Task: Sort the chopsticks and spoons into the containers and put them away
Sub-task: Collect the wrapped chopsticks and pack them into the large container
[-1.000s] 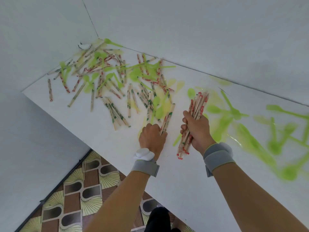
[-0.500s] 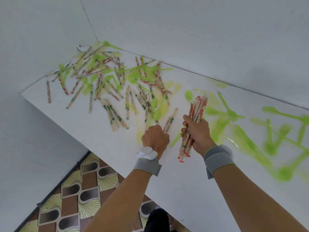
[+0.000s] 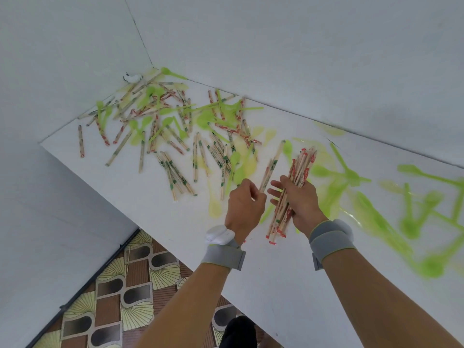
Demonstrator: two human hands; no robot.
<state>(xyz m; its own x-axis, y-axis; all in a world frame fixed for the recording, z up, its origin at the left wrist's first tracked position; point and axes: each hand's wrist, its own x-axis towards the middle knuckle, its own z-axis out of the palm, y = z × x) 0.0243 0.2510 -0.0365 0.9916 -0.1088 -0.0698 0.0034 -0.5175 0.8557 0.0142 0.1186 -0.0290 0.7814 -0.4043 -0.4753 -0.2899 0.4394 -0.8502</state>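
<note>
A person's left hand pinches one wrapped chopstick pair in curled fingers. The right hand holds a chopstick bundle against its palm, fingers loosened around it. More chopsticks and green spoons lie scattered across the white surface toward its far corner.

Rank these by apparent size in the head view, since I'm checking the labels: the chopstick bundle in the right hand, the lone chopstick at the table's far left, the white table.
1. White table
2. Chopstick bundle
3. Lone chopstick, though farther from the camera.
</note>
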